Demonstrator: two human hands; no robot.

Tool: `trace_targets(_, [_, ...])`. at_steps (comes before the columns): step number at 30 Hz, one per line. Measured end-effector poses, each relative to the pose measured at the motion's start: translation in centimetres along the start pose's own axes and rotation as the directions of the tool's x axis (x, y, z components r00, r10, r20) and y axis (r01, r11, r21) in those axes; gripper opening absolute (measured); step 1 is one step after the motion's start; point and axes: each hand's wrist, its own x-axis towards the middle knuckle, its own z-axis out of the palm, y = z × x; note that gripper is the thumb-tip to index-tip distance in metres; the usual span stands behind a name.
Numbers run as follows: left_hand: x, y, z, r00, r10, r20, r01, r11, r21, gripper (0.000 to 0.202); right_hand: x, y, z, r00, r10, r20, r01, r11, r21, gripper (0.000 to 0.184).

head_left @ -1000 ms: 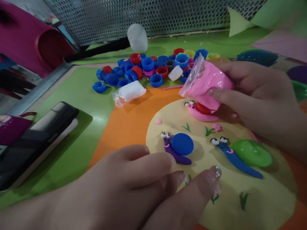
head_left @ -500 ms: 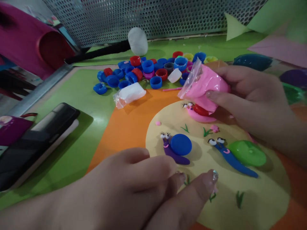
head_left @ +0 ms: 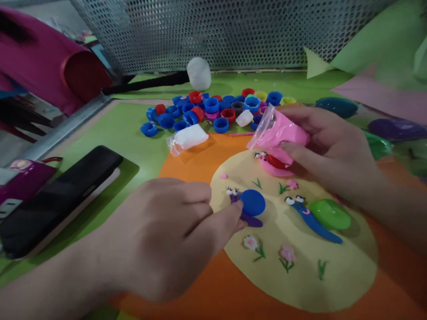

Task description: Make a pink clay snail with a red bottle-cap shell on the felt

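My right hand [head_left: 333,142] grips a clear plastic bag of pink modelling clay [head_left: 283,135] above the pink snail [head_left: 276,168] with a red cap shell. My left hand [head_left: 170,235] is closed, its thumb and index finger together in front of the purple snail [head_left: 252,221] with a blue cap shell [head_left: 252,202]. Whatever is between those fingertips, if anything, is hidden. A blue clay snail [head_left: 315,224] with a green cap shell [head_left: 330,214] lies to the right. Clay flowers, one white [head_left: 250,242] and one pink [head_left: 287,253], sit on the yellow paper oval [head_left: 320,293].
Bottle caps [head_left: 221,125] in several colours are heaped behind the orange sheet [head_left: 180,164]. A packet of white clay [head_left: 190,137] lies beside them. A black phone [head_left: 63,200] lies at left. More clay bags [head_left: 336,106] are at right; a perforated metal panel [head_left: 216,35] stands behind.
My left hand has drawn back and up to the left, from over the flowers to the purple snail, and its fingers have closed. The right hand still holds the pink clay bag.
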Motion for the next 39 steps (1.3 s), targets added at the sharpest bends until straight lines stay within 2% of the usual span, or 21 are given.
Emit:
trace_targets(3, [-0.1, 0.3, 0.2, 0.993, 0.092, 0.07, -0.097, 0.993, 0.069, 0.026, -0.1, -0.1, 0.2, 0.999, -0.049, 0.0, 0.049, 0.998, 0.034, 0.04])
trace_targets(5, [-0.3, 0.7, 0.2, 0.987, 0.139, 0.081, -0.138, 0.99, -0.01, 0.031, -0.1, -0.2, 0.3, 0.997, -0.079, 0.01, 0.079, 0.997, 0.009, 0.037])
trace_targets(9, [-0.5, 0.7, 0.1, 0.97, 0.236, -0.064, -0.242, 0.963, -0.118, 0.024, -0.1, -0.5, 0.3, 0.99, -0.13, 0.052, 0.136, 0.984, -0.113, 0.033])
trace_targets(11, [-0.5, 0.1, 0.1, 0.959, 0.261, -0.114, -0.275, 0.951, -0.14, 0.028, -0.1, -0.6, 0.2, 0.984, -0.164, 0.074, 0.176, 0.965, -0.193, 0.03])
trace_targets(13, [-0.5, -0.5, 0.2, 0.957, 0.282, -0.061, -0.288, 0.945, -0.156, 0.036, 0.0, -0.7, 0.2, 0.978, -0.19, 0.085, 0.205, 0.944, -0.258, 0.027])
trace_targets(17, [-0.5, -0.7, 0.2, 0.936, 0.315, 0.161, -0.293, 0.945, -0.142, 0.051, 0.4, -0.8, 0.1, 0.972, -0.217, 0.088, 0.234, 0.908, -0.347, 0.031])
trace_targets(22, [-0.2, -0.4, 0.1, 0.906, 0.269, 0.325, -0.287, 0.958, 0.005, 0.074, 0.9, -1.4, 0.2, 0.972, -0.199, 0.125, 0.233, 0.88, -0.415, 0.031])
trace_targets(25, [0.0, -0.4, 0.0, 0.892, 0.247, 0.379, -0.281, 0.959, 0.036, 0.079, 1.6, -1.6, 0.8, 0.98, -0.136, 0.143, 0.187, 0.872, -0.452, 0.032])
trace_targets(28, [-0.1, -0.4, 0.2, 0.88, 0.252, 0.402, -0.288, 0.957, 0.03, 0.081, 3.1, -1.8, 1.7, 0.981, -0.107, 0.16, 0.17, 0.872, -0.46, 0.025])
trace_targets(32, [-0.5, -0.6, 0.6, 0.894, 0.293, 0.339, -0.322, 0.946, 0.032, 0.08, 4.6, -3.1, 2.4, 0.977, -0.118, 0.176, 0.188, 0.867, -0.462, 0.021])
trace_targets(35, [-0.5, -0.9, 0.7, 0.91, 0.3, 0.286, -0.331, 0.941, 0.067, 0.076, 3.3, -5.4, 1.8, 0.979, -0.17, 0.115, 0.204, 0.853, -0.48, 0.022])
trace_targets(37, [-0.5, -1.1, 0.6, 0.917, 0.291, 0.273, -0.325, 0.942, 0.087, 0.074, 0.9, -6.9, 1.1, 0.975, -0.2, 0.098, 0.222, 0.853, -0.472, 0.026])
trace_targets(39, [-0.4, -1.1, 0.7, 0.917, 0.288, 0.276, -0.32, 0.944, 0.078, 0.074, -2.0, -7.9, 0.5, 0.966, -0.218, 0.142, 0.259, 0.851, -0.458, 0.026])
